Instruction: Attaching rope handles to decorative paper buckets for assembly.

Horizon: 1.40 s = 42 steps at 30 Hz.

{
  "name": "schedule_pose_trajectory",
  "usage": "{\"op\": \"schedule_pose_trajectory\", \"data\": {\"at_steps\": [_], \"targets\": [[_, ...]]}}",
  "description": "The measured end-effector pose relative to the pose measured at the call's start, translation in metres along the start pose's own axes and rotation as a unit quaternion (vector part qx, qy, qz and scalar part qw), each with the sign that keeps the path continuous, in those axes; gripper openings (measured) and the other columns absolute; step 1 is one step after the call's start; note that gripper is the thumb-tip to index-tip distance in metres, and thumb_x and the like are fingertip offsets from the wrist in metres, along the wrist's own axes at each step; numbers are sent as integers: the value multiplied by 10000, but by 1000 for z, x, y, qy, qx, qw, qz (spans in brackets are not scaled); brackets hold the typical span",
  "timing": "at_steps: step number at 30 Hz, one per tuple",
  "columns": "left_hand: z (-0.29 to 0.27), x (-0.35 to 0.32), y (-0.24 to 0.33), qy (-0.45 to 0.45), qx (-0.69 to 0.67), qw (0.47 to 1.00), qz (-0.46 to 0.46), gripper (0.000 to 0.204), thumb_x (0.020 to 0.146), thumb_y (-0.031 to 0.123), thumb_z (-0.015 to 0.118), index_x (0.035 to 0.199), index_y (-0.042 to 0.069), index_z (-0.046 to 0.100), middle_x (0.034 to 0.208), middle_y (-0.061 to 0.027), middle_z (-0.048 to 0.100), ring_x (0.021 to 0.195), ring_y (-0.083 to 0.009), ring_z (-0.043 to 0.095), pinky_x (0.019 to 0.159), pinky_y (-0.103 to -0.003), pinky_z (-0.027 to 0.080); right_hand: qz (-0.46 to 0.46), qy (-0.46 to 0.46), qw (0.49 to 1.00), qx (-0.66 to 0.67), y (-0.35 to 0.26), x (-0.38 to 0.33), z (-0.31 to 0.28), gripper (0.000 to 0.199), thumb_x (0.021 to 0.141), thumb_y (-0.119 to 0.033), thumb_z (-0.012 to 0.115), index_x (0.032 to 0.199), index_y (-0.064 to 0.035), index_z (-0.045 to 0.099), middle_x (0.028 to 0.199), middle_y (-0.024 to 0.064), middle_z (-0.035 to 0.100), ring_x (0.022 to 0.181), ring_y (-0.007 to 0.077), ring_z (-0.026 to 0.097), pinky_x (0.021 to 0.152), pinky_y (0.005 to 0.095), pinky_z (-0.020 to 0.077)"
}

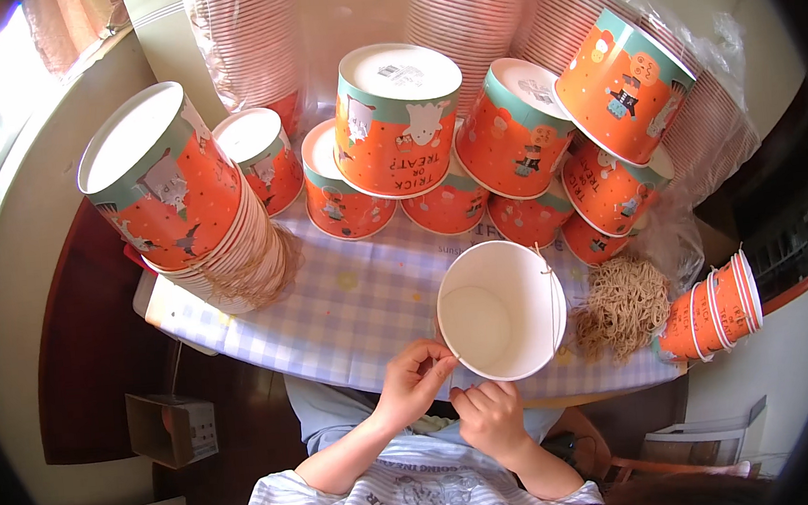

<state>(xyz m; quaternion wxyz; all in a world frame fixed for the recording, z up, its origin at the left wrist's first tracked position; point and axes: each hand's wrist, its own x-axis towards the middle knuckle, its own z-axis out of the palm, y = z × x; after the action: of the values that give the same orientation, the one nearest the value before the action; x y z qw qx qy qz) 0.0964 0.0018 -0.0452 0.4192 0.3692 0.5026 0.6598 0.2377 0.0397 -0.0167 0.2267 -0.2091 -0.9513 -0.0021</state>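
A paper bucket (511, 291) lies tipped on the table, its white inside turned up toward me. A thin cord (551, 290) is tied at the far right of its rim and hangs across the mouth. At the near left rim, the thumb and forefinger of my left hand (413, 385) are pinched together on the edge. My right hand (490, 423) is closed just below the near rim, fingers curled; what they hold, if anything, is hidden. Beside the bucket on the right is a tangled heap of tan cords (622, 306).
Upside-down orange and green buckets (399, 129) stand stacked along the back, with tall bucket stacks in clear plastic (476, 19) behind. A stack wound with cords (242, 246) is at left. Several nested orange cups (713, 314) lean at the right edge. A checked cloth (332, 306) covers the table.
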Motion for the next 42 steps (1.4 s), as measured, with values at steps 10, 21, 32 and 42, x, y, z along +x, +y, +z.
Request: {"op": "schedule_pose_trajectory", "data": {"at_steps": [10,21,32,42], "targets": [[-7,15,3,-21,149,984,97,62,780,42,621,803,13,572,785,-74,561,715,-173,522,630,-261,417,-9,-35,998,-52,3,-2,-1,92,670,-129,583,750,-84,585,555,-25,427,545,125,454,584,266,361],[-42,55,13,74,238,960,131,43,773,17,580,804,17,551,771,-90,537,748,-208,513,673,-294,409,1,32,998,-50,46,-4,-72,140,672,-94,654,808,-113,625,621,-37,478,624,118,505,763,336,405],[-1,25,100,-228,379,840,315,361,641,213,689,939,48,570,960,-80,588,928,-236,554,861,-447,381,24,130,956,261,13,28,-62,250,718,-48,654,956,-66,580,793,24,567,731,180,584,636,309,482],[-22,32,85,-110,315,910,247,53,788,49,547,743,38,571,690,-94,521,683,-276,504,642,-347,401,152,14,769,621,65,45,-66,289,859,2,511,1136,10,433,1112,114,534,1016,159,537,851,275,441]]}}
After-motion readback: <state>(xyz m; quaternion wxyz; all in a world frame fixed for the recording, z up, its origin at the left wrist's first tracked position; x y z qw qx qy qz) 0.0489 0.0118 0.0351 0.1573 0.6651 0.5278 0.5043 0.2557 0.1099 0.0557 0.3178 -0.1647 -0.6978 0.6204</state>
